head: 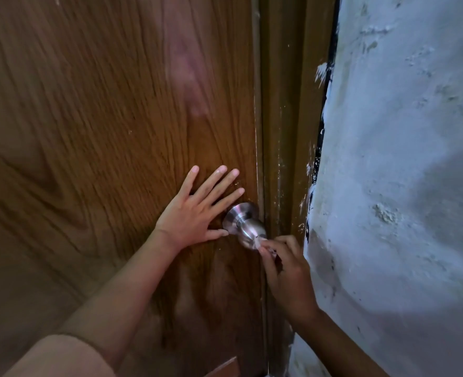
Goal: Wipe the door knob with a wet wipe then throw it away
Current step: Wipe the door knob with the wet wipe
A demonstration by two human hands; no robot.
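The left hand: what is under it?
The left hand lies flat with spread fingers on the wooden door, beside the door knob. The wood under the palm is covered.

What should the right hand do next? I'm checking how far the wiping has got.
Probably sweep the wet wipe around the door knob: the right hand presses it only on the knob's near end, while the left hand lies flat on the door.
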